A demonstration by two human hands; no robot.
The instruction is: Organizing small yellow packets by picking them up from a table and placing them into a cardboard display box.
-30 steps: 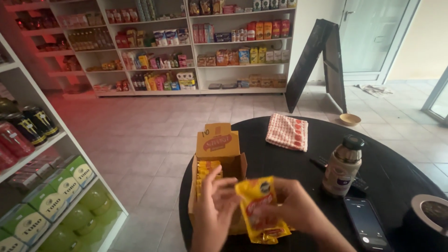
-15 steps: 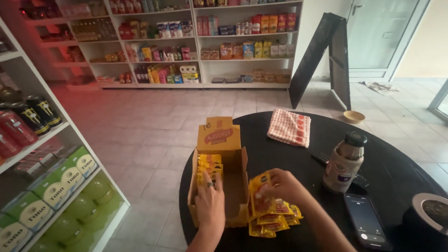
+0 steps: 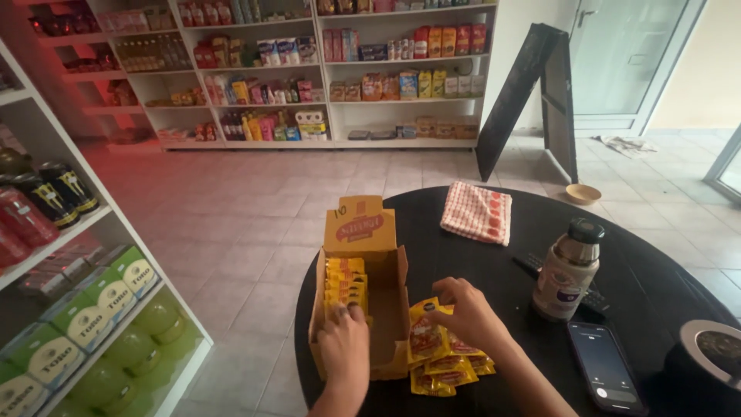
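Note:
An open cardboard box [image 3: 395, 293] stands on the round black table [image 3: 494, 262], its lid flap up. A row of yellow sachets [image 3: 344, 279] fills its left side. My left hand [image 3: 344, 347] reaches into the box and its fingertips touch the nearest sachets. My right hand [image 3: 463, 313] rests on a small pile of yellow and red sachets [image 3: 436, 357] lying on the table just right of the box, fingers pinching the top one.
On the table are a folded red checked cloth [image 3: 477, 213], a flask [image 3: 568, 270], a dark remote [image 3: 534, 266], a phone [image 3: 603, 366] and a round black object [image 3: 712, 357]. Shelves of drinks [image 3: 54, 309] stand left; stocked shelves [image 3: 324, 69] and a folding sign board [image 3: 532, 96] behind.
My right hand lowered the sachets from in front of me onto the table beside the box. My left hand went down into the box onto the packed sachets.

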